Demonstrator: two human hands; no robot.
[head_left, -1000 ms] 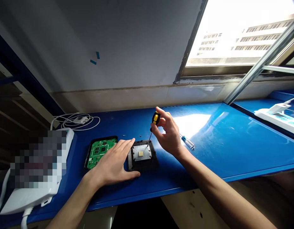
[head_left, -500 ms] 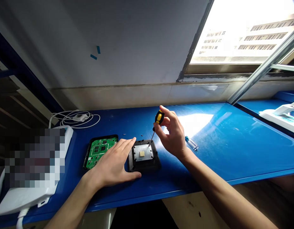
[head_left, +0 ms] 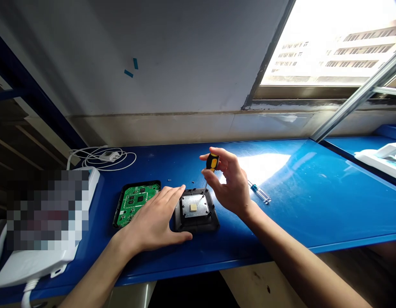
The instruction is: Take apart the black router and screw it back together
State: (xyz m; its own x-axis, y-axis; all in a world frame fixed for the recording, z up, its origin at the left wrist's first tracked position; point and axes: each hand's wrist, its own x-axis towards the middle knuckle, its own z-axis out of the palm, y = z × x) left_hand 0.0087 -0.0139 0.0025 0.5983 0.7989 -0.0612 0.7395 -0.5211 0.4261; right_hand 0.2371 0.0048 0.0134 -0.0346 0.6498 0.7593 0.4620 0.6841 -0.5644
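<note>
A black square cover (head_left: 212,220) lies on the blue table, with a metal plate (head_left: 198,211) on it that bears a small pale pad (head_left: 193,208). My right hand (head_left: 230,184) grips a yellow and black screwdriver (head_left: 212,161), its tip at the plate's upper right corner. Spread out along the cover's left side, my left hand (head_left: 154,220) rests its fingers and thumb against the edges. Left of the cover, a green circuit board (head_left: 132,207) sits in a black housing, partly covered by my left hand.
Two small screws lie behind the cover. Transparent-handled tools (head_left: 260,193) lie right of my right hand. A coiled white cable (head_left: 125,160) is at the back left, a white device (head_left: 72,239) at the left edge. A metal post (head_left: 355,100) rises at the right.
The screwdriver handle stands more upright, and my right hand's fingers have shifted around it. My left hand still rests beside the cover. The whole view has shifted slightly.
</note>
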